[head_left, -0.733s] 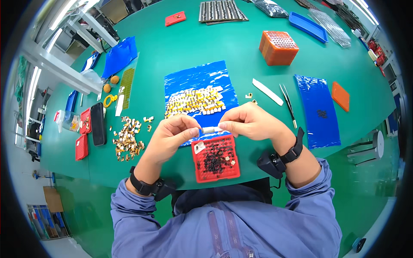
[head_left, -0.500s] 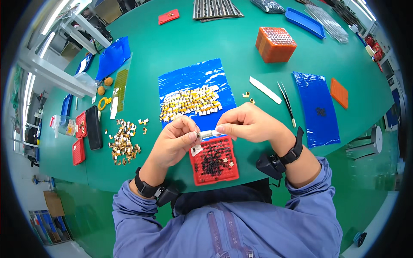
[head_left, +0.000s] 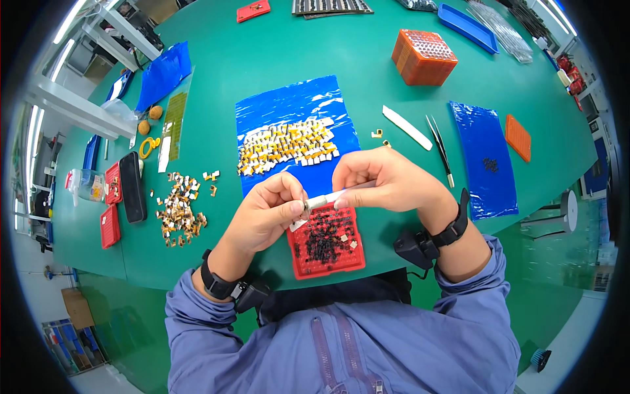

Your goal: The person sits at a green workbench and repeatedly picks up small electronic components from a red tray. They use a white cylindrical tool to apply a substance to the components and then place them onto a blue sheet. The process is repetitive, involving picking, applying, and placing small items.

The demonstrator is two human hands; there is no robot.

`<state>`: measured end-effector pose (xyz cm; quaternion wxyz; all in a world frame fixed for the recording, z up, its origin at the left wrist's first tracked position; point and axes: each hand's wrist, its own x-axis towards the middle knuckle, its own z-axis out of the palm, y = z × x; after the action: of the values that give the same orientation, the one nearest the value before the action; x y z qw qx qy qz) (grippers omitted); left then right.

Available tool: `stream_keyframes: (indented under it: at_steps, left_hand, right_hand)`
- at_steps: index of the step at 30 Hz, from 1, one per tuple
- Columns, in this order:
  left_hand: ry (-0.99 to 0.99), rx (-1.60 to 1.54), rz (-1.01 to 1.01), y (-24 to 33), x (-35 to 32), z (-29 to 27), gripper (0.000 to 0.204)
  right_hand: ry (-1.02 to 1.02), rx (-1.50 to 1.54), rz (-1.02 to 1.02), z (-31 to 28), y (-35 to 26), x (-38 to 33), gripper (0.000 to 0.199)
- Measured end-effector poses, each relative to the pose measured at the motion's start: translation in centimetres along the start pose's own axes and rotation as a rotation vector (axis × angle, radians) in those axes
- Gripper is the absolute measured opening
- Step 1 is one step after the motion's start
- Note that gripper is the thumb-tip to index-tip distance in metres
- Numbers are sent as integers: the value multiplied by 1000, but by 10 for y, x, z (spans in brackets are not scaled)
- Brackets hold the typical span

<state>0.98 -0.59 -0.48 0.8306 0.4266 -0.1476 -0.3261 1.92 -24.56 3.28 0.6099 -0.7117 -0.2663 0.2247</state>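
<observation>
White rod, red tray, blue sheet, green table

The piece pinched in the left hand is partly covered and too small to tell; the right hand hides part of the pale stick. The upper edge cuts off the striped sheets and dark bag.

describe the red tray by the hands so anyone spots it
On the green table, find the blue sheet bearing yellow-and-white pieces. The red tray lies by its near edge. Unlike the red cases at left, it holds many black pieces.
</observation>
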Motion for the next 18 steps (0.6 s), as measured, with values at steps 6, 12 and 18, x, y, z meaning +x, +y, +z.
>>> stream_keyframes:
  at_steps: [6,12,18]
  left_hand:
    - [11,40,-24,4,0,2,14]
    - [10,20,28,0,-3,0,9]
    - [8,42,43,-1,-2,2,9]
  right_hand:
    - [-10,64,-8,2,2,0,12]
    - [-65,-3,49,-2,-6,1,13]
    - [-36,43,112,-2,-9,-1,13]
